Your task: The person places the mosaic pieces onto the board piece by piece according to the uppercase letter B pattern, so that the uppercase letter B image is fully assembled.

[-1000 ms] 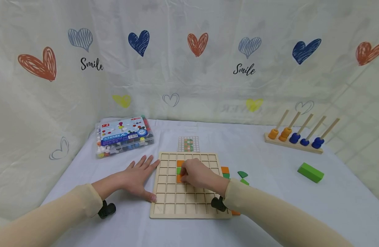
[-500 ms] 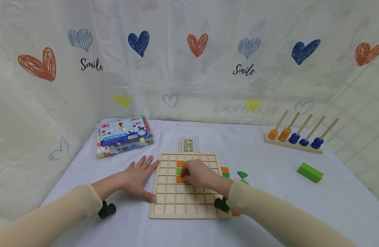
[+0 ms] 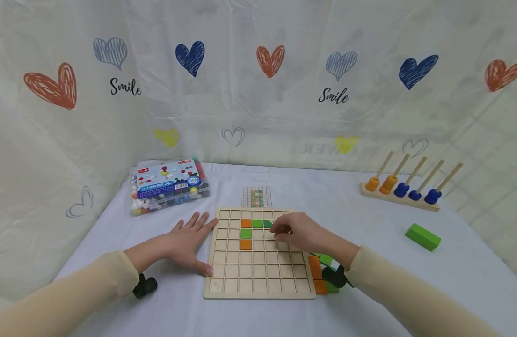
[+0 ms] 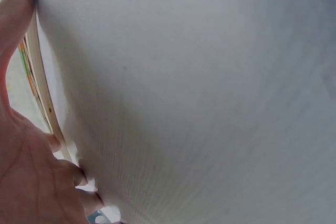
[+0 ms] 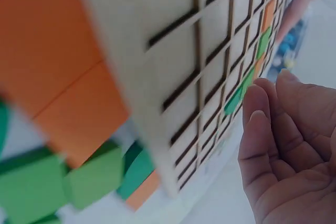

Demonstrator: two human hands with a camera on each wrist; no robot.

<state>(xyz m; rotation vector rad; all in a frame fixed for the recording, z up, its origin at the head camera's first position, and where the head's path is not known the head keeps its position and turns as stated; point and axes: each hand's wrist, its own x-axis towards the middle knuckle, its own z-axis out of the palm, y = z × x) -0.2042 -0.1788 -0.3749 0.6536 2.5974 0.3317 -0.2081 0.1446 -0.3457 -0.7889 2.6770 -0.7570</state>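
Five tiles (image 3: 246, 233) lie in the squares of the board (image 3: 245, 270), which rests on the white-covered bench (image 3: 178, 318). Three form a row: orange, light green and dark green from left to right; from the orange one a column runs towards me, light green and then orange. My right hand (image 3: 299, 231) is over the right part of the board, fingers loosely bent and holding nothing, the tips just beside the dark green tile (image 3: 267, 224); whether they touch it I cannot tell. My left hand (image 3: 186, 245) lies spread at the board's left edge, thumb on the rim, grasping nothing. Loose pieces (image 3: 315, 267), orange and green, lie along the board's right side, some hidden by my right wrist. Beyond the board's far edge lies a card (image 3: 258, 196) printed with a coloured grid. Further off stand a clear box (image 3: 170, 187) at the left and a bead rack (image 3: 401, 194) at the right, with a green block (image 3: 423, 236) nearer me than the rack.
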